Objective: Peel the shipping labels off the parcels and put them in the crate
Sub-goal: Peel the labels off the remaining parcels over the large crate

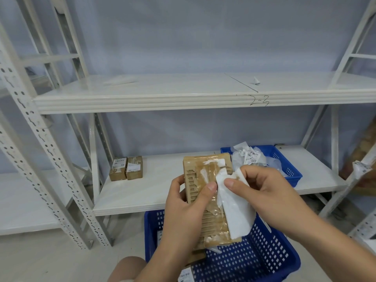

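Observation:
My left hand grips a flat brown cardboard parcel by its left edge, thumb pressed on its face. The parcel's surface is torn, with white label scraps stuck near its top. My right hand pinches a white shipping label that is mostly lifted off the parcel's right side and hangs down. Below the hands stands a blue perforated crate holding more parcels. A second blue crate on the lower shelf behind holds several peeled labels.
Two small brown parcels with labels stand on the lower white shelf at the left. The upper shelf carries paper scraps. Perforated metal uprights rise at the left, and more racking stands at the right edge.

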